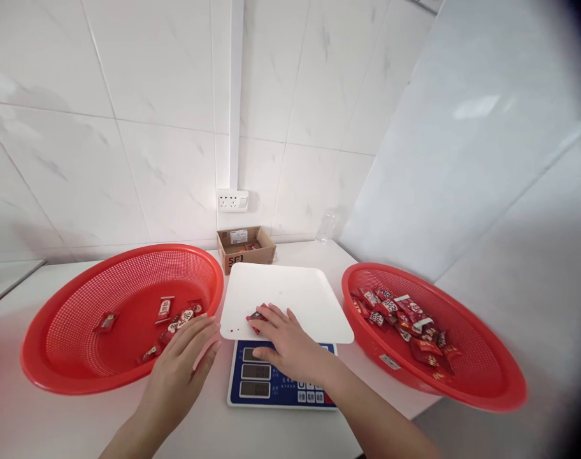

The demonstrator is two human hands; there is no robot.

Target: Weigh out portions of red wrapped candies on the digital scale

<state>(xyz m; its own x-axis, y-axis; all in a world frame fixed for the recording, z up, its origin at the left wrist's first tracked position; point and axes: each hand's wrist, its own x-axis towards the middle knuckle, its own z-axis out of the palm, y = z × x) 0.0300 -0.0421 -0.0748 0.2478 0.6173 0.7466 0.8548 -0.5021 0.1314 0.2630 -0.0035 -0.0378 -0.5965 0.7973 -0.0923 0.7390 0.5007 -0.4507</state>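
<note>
Tiled wall (166, 172), left fingers (195, 333) wide of thumb (207, 361), right fingers (274, 316) over packet (253, 316), grip unclear

Bright, flat light; wide lens, dark vignette at right.

Light's soft, source out of frame. Glare patch high on the side wall (476, 107), weaker streak near the right edge. Shadows faint, e.g. grey smudge beside the socket (233, 201). Tray (290, 290) close to washed out; displays (255, 371) dark, low contrast, digits barely legible. Clear plastic (325, 227) almost lost against the tiles (171, 172). Distortion strong: left basket (32, 360) and right basket (516, 386) stretch outward, tile joints lean. Right basket's outer rim is soft. Wrappers (408, 306) fairly crisp, small print unreadable.
</note>
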